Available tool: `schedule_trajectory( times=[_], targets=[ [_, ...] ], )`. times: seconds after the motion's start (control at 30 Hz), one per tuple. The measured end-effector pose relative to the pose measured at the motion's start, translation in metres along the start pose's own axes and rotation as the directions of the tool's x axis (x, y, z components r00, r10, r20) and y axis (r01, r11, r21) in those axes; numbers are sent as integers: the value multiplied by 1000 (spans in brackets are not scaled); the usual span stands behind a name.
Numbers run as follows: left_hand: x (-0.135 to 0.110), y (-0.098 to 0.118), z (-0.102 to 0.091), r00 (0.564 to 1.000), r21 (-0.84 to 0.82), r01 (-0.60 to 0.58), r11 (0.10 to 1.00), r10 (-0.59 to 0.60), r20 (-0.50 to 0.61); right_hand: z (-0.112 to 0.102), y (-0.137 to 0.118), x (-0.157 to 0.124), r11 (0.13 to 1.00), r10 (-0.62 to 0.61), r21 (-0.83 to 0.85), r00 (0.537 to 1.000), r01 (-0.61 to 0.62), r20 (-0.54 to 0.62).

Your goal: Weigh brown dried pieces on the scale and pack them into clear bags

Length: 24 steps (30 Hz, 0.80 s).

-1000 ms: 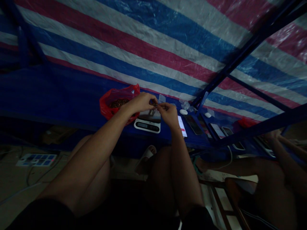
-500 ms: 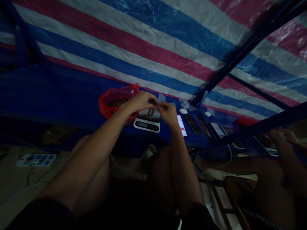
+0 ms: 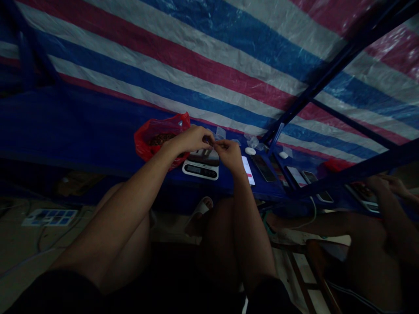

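Both of my hands meet above a white digital scale (image 3: 200, 170) with a dark top. My left hand (image 3: 197, 138) is closed, its fingertips pinched on something too small and dim to name. Opposite it, my right hand (image 3: 229, 152) pinches at the same spot, its fingertips almost touching the left ones. Beneath my fingers a small metallic piece (image 3: 206, 152) rests on the scale's top. Left of the scale, partly behind my left forearm, an open red plastic bag (image 3: 142, 142) holds many small brown pieces (image 3: 160, 139).
Right of the scale lie a lit phone (image 3: 248, 170), a dark phone (image 3: 265, 169) and a white rounded case (image 3: 250, 151). Clear plastic bags (image 3: 253, 141) lie behind them. A blue metal frame (image 3: 294, 107) slants across the right side. Another person's hands (image 3: 382, 183) are at far right.
My hands stay over the scale with their fingertips together; the fingers have shifted only very slightly. The view has barely moved.
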<state>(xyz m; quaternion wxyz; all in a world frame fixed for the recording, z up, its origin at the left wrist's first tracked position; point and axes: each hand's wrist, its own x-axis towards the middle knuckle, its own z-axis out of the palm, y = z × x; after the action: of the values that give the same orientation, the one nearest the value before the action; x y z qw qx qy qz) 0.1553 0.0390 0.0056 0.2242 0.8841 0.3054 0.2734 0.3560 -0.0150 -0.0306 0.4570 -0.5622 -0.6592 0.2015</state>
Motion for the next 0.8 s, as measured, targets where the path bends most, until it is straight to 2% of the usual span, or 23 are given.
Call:
schedule_trajectory(
  times=[0.27, 0.47, 0.57, 0.7, 0.8],
  targets=[
    [-2, 5, -4, 1000, -17, 28, 999, -28, -1, -2, -1, 1, 1000, 9, -2, 1000, -9, 10],
    [-7, 1, -11, 994, 28, 89, 996, -86, -72, -1, -2, 1, 1000, 15, 15, 1000, -15, -15],
    [-13, -2, -16, 987, 102, 162, 982, -163, 6, -1, -1, 1, 1000, 10, 13, 999, -9, -31],
    [-21, -4, -18, 935, 225, 279, 934, -317, 160, -1, -3, 0, 1000, 4, 6, 999, -4, -36],
    [-22, -5, -15, 935, 242, 262, 934, -307, 177, -1, -5, 0, 1000, 9, 11, 999, -9, -35]
  ],
)
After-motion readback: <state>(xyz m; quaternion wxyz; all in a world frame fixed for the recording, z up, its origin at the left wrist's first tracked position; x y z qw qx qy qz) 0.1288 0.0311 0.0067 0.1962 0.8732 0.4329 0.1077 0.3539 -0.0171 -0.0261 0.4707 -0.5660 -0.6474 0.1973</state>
